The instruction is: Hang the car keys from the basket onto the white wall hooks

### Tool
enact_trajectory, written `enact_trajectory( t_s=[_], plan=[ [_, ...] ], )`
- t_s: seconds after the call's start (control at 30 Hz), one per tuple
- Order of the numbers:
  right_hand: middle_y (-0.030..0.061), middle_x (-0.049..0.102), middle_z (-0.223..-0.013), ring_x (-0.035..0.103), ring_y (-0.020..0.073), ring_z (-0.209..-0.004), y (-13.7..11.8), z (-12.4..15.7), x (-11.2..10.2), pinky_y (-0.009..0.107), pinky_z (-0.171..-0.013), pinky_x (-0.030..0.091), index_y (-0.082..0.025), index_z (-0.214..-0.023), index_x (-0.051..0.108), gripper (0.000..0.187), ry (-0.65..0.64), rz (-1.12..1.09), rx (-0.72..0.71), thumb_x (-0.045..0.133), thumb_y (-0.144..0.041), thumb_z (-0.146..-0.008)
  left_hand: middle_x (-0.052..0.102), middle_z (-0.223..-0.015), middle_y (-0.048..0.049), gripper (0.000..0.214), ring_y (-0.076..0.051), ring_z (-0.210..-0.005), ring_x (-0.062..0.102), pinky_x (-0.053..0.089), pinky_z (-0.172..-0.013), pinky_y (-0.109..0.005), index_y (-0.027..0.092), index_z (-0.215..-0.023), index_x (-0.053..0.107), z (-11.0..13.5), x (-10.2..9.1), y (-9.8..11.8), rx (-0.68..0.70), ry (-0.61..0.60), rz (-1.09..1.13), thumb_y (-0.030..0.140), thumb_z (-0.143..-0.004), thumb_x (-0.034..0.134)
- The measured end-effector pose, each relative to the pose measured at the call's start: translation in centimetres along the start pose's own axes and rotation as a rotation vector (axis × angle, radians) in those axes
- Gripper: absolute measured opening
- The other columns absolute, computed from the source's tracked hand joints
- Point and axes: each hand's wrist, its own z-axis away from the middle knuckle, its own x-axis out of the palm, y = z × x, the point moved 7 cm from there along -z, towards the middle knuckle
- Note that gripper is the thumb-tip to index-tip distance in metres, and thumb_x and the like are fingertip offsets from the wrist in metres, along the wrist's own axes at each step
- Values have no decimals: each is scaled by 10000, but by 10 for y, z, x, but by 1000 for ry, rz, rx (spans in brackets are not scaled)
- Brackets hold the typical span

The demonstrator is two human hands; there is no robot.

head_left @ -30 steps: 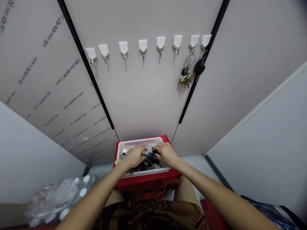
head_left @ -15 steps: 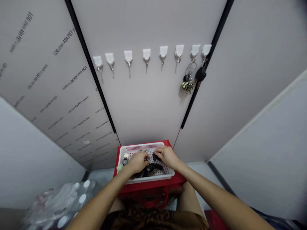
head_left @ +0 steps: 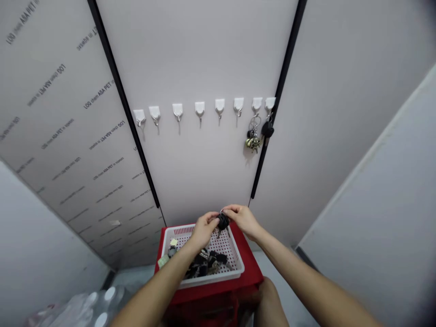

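Observation:
A bunch of black-headed keys [head_left: 223, 222] on a ring hangs between my hands, above the far right part of a white plastic basket [head_left: 238, 261]. My right hand [head_left: 242, 219] pinches the ring at the top of the bunch. From the left, my left hand [head_left: 204, 229] grips the black key heads with thumb and fingers. More dark keys [head_left: 213, 261] lie heaped in the near part of the basket, partly hidden by my left forearm.
White hooks [head_left: 200, 108] run in a row across the wall panel. A brass key bunch [head_left: 253, 141] and a black key [head_left: 267, 129] hang from the two rightmost. The basket rests on a red box [head_left: 250, 268]. Wrapped bottles [head_left: 98, 304] stand at lower left.
Both hands have risen out of the basket toward its far edge, lifting the black-headed keys. The camera has tilted up, so the hooks sit lower in view.

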Motion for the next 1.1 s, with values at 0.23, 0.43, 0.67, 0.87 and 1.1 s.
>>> enact_trajectory(
  t_s=[0.23, 0.43, 0.67, 0.87, 1.1],
  plan=[
    [-39, 501, -497, 430, 40, -431, -62, -22, -29, 201, -486, 388, -116, -608, 522, 159, 121, -249, -117, 531, -256, -533, 532, -874, -47, 226, -79, -751, 502, 402, -693, -210, 140, -886, 401, -15, -15, 78, 326, 175, -29, 143, -659, 399],
    [-46, 489, -471, 443, 47, -423, -148, -45, -66, 210, -470, 413, -126, -605, 513, 147, 244, -304, -346, 546, -237, -514, 544, -851, -18, 183, -81, -729, 509, 406, -671, -211, 168, -836, 427, -37, -19, 170, 519, 314, -258, 142, -657, 399],
    [-49, 467, -437, 437, 52, -407, -215, -69, -98, 212, -455, 431, -134, -600, 509, 70, 449, -240, -491, 495, -188, -558, 542, -921, -8, 281, -92, -736, 511, 388, -703, -227, 188, -928, 457, -67, -24, 243, 582, 402, -403, 146, -656, 397],
    [-37, 467, -410, 455, 70, -402, -228, -78, -104, 237, -460, 435, -133, -569, 515, 71, 541, -89, -455, 447, -114, -581, 534, -961, -25, 318, -135, -822, 494, 372, -729, -264, 195, -953, 479, -80, -25, 251, 486, 426, -500, 153, -646, 404],
    [-9, 512, -469, 488, 81, -439, -217, -88, -110, 248, -484, 432, -118, -697, 549, 169, 576, 89, -441, 412, -106, -600, 524, -984, -45, 357, -136, -881, 470, 354, -767, -258, 154, -990, 455, -87, -23, 231, 423, 356, -461, 138, -636, 417]
  ],
)
